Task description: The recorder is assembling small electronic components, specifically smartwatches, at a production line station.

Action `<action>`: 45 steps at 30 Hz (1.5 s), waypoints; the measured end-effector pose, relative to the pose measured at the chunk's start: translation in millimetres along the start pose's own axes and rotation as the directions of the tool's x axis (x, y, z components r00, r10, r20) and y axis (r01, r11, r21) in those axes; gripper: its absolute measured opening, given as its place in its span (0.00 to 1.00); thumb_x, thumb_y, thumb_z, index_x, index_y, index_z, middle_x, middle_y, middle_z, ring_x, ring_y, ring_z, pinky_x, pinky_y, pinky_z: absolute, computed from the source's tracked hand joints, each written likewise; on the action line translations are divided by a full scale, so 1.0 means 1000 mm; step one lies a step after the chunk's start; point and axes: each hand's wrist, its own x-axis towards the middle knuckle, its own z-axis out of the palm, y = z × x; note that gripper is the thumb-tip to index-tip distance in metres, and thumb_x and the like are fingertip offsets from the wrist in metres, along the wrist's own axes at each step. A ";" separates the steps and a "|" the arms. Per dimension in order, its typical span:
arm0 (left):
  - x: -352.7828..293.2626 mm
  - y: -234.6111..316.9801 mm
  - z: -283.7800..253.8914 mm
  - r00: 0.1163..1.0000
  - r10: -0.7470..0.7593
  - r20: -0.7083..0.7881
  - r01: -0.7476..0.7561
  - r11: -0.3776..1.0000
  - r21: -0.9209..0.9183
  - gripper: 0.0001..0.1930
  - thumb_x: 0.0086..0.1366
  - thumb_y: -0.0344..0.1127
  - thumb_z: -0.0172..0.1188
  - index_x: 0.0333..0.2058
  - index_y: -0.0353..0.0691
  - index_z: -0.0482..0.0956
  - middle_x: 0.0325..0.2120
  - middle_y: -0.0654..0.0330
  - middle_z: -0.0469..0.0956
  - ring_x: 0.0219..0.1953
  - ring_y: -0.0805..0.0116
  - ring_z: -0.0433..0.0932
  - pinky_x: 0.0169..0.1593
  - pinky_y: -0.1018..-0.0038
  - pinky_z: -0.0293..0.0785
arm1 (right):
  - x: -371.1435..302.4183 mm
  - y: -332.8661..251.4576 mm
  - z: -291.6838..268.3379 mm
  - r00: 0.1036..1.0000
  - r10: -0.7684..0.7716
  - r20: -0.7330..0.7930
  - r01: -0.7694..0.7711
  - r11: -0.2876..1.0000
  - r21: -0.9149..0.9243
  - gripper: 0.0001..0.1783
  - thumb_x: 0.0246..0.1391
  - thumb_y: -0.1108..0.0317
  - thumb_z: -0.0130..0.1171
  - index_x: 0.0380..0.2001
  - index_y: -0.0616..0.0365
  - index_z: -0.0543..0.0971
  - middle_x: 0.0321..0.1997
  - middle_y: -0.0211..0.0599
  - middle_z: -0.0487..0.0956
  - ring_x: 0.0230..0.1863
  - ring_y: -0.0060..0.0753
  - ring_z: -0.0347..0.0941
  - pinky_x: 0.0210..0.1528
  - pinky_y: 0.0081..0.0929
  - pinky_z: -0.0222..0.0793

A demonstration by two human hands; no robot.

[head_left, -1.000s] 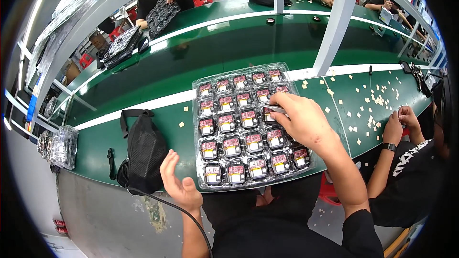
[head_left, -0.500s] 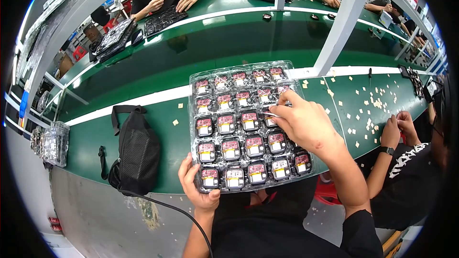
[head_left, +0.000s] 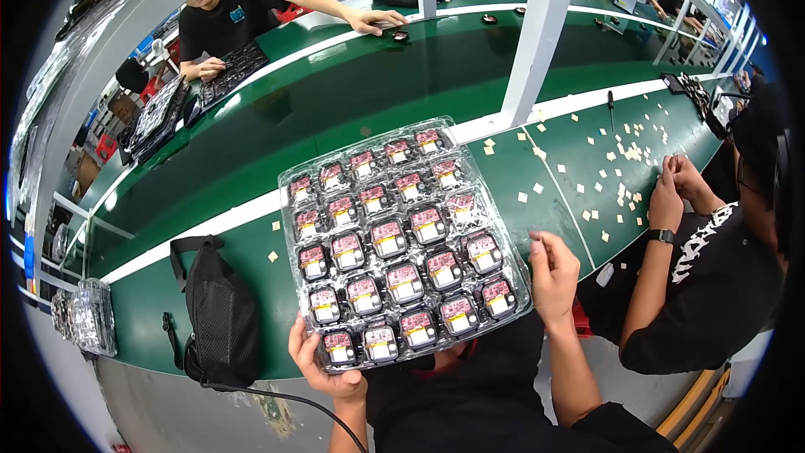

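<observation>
A clear plastic tray [head_left: 289,226] tilts in front of me, its pockets holding rows of small black square-cased devices [head_left: 387,237] with reddish circuit boards and pale rectangular patches. One pocket [head_left: 462,210] near the right edge shows only clear plastic. My left hand [head_left: 323,365] grips the tray's near-left corner, thumb on the rim. Close beside the right rim, my right hand [head_left: 553,279] has its fingers curled with thumb and forefinger close together; whatever they pinch is too small to make out.
A black bag [head_left: 222,310] lies on the green bench at left. Small pale square pieces [head_left: 633,153] are scattered at right, near a screwdriver [head_left: 610,109] and a co-worker's hands [head_left: 675,189]. A grey post [head_left: 541,42] rises behind the tray. Another worker sits across.
My right hand has drawn back from over the tray to beside its right rim. In view, the tray has shifted left and turned. The worker opposite has stretched an arm toward a small black item.
</observation>
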 end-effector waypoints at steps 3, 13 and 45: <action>0.005 0.001 0.000 1.000 0.015 0.006 -0.015 0.999 0.036 0.46 0.63 0.78 0.50 0.55 0.35 0.67 0.63 0.40 0.63 0.65 0.46 0.68 0.68 0.51 0.66 | -0.009 -0.005 0.009 0.976 -0.218 0.009 0.218 0.974 -0.067 0.06 0.61 0.76 0.61 0.41 0.65 0.80 0.30 0.47 0.79 0.27 0.46 0.77 0.30 0.33 0.71; 0.004 0.003 0.003 1.000 0.009 -0.025 -0.008 0.999 0.038 0.45 0.65 0.78 0.46 0.53 0.33 0.67 0.63 0.39 0.63 0.64 0.46 0.69 0.68 0.52 0.66 | -0.004 -0.008 0.009 0.976 -0.213 0.050 0.216 0.973 -0.080 0.05 0.61 0.73 0.60 0.40 0.61 0.80 0.30 0.45 0.80 0.27 0.51 0.78 0.29 0.39 0.73; 0.001 0.002 0.000 1.000 -0.013 -0.021 0.013 1.000 0.013 0.46 0.64 0.77 0.49 0.53 0.32 0.68 0.63 0.40 0.63 0.64 0.47 0.69 0.68 0.53 0.66 | -0.006 -0.010 0.004 0.971 -0.208 0.119 0.220 0.971 -0.095 0.07 0.62 0.73 0.59 0.43 0.61 0.81 0.32 0.45 0.81 0.29 0.52 0.79 0.31 0.40 0.73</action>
